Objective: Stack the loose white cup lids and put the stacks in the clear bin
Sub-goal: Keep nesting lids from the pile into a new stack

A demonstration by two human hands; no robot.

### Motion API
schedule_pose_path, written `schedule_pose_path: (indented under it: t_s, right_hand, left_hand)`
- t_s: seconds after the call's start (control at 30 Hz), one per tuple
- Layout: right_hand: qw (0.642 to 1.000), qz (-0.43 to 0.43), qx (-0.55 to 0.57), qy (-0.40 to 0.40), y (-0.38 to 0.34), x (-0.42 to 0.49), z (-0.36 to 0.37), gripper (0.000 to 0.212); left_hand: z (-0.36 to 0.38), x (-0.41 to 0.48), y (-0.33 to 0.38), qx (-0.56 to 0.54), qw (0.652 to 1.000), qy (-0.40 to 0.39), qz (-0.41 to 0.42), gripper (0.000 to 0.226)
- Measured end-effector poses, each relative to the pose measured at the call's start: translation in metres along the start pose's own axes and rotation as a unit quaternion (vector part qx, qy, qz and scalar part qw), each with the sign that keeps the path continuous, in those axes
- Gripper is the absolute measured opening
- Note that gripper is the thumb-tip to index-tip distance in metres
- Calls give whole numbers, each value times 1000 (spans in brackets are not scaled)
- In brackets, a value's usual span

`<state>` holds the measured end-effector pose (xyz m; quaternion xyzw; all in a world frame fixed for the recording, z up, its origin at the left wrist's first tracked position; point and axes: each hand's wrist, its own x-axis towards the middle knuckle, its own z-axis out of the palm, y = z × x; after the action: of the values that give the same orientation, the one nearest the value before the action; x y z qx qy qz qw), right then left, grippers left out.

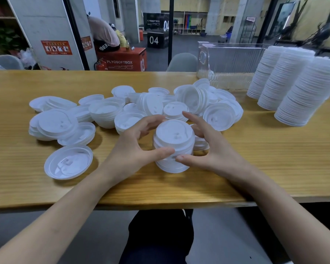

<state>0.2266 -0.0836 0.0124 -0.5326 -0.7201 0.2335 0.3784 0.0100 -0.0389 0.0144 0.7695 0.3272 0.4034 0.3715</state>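
Left hand [131, 149], right hand [211, 149] cup short ridged white lid stack [174, 138].

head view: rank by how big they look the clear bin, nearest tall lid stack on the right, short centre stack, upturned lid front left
1. clear bin and nearest tall lid stack: too alike to rank, bin partly hidden
2. short centre stack
3. upturned lid
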Motion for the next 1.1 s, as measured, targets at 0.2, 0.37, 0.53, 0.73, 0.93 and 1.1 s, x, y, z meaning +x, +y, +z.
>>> schedule_pose_path:
  t_s: [0.2, 0.37, 0.53, 0.73, 0.93, 1.1]
  right_hand:
    - [999, 3, 34, 27, -4, -3, 1, 91]
    - [998, 20, 33, 54, -4, -5, 3, 88]
    - [987, 55, 111, 99, -14, -5, 6, 69]
    - [957, 96, 250, 107, -22, 0, -1, 17]
    - [943, 90, 317, 49, -22, 0, -3, 37]
    - [944, 84, 317, 21, -13, 0, -8, 43]
  left_hand:
    - [2, -1, 0, -22, 999, 15, -19, 70]
    - [7, -3, 4, -22, 998, 54, -10, 66]
    - [7, -3, 5, -74, 993, 90, -4, 65]
    - [-2, 0, 7, -61, 994, 83, 19, 70]
    - [-3, 4, 11, 17, 997, 73, 27, 79]
    - [-2, 4, 11, -37, 996, 80, 1, 75]
